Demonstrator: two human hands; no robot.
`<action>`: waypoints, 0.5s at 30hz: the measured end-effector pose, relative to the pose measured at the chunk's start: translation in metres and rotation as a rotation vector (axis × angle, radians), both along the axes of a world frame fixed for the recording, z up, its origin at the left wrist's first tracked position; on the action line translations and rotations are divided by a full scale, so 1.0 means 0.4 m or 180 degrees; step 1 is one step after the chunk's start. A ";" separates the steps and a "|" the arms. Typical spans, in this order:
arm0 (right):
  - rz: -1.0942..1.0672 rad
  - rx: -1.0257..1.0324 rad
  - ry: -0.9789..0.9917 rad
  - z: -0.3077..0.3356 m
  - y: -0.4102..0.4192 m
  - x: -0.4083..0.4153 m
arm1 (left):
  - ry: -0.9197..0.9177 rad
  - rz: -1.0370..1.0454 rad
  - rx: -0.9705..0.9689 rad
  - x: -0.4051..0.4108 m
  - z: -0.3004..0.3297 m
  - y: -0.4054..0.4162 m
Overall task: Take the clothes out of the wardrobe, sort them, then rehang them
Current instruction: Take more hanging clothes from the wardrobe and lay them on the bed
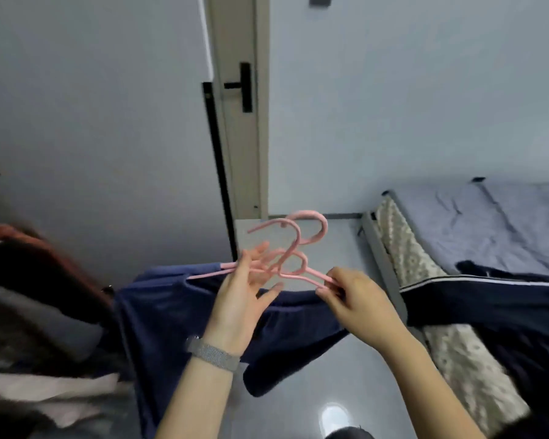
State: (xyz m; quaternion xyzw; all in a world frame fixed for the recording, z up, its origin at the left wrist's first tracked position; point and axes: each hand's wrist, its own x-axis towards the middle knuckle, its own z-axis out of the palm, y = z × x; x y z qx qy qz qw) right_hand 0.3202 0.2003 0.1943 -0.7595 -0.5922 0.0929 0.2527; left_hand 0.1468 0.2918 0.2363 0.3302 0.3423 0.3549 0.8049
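Note:
Pink hangers (pixel 293 245), at least two stacked, are held in front of me at mid-frame with their hooks pointing up. A navy blue garment (pixel 171 315) hangs from them and droops down to the left. My left hand (pixel 244 296), with a grey watch band on the wrist, grips the hangers near the neck with fingers partly spread. My right hand (pixel 352 299) pinches the right shoulder end of a hanger together with the garment's edge. More clothes (pixel 35 299), dark, grey, red-brown and pale, hang or lie blurred at the far left.
A grey wardrobe door (pixel 108 122) fills the upper left, with a room door and its black handle (pixel 244 87) beside it. At the right stands a bed (pixel 501 226) with a bluish sheet and a dark striped garment (pixel 504 299) draped over its edge. Glossy grey floor lies below.

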 end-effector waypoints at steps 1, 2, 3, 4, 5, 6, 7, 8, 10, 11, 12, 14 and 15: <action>-0.0216 0.0009 0.0003 0.004 -0.043 0.048 | 0.0254 -0.0262 0.0236 0.057 0.002 -0.018; -0.0412 0.0030 -0.0011 0.007 -0.087 0.095 | 0.0455 -0.0491 0.0431 0.113 0.003 -0.036; -0.0598 0.0056 -0.0022 0.007 -0.134 0.141 | 0.0595 -0.0695 0.0550 0.171 0.002 -0.055; -0.0790 0.0100 0.0000 0.004 -0.185 0.186 | 0.0684 -0.0888 0.0602 0.232 -0.001 -0.077; -0.0979 0.0159 0.0039 -0.001 -0.237 0.228 | 0.0738 -0.1065 0.0615 0.294 -0.003 -0.101; -0.1156 0.0221 0.0088 -0.006 -0.288 0.265 | 0.0758 -0.1214 0.0614 0.356 -0.006 -0.128; -0.1316 0.0261 0.0135 -0.010 -0.336 0.301 | 0.0755 -0.1333 0.0590 0.420 -0.009 -0.160; -0.1459 0.0284 0.0157 -0.014 -0.382 0.338 | 0.0740 -0.1419 0.0543 0.483 -0.011 -0.194; -0.1773 0.0319 0.0179 -0.021 -0.464 0.414 | 0.0696 -0.1546 0.0411 0.604 -0.018 -0.263; -0.1955 0.0346 0.0162 -0.025 -0.500 0.455 | 0.0677 -0.1625 0.0336 0.663 -0.025 -0.295; -0.2128 0.0379 0.0137 -0.026 -0.532 0.495 | 0.0668 -0.1714 0.0268 0.718 -0.032 -0.324; -0.2401 0.0420 0.0123 -0.025 -0.587 0.572 | 0.0719 -0.1923 0.0203 0.816 -0.043 -0.368; -0.2490 0.0390 0.0124 -0.024 -0.608 0.606 | 0.0771 -0.2049 0.0211 0.856 -0.047 -0.382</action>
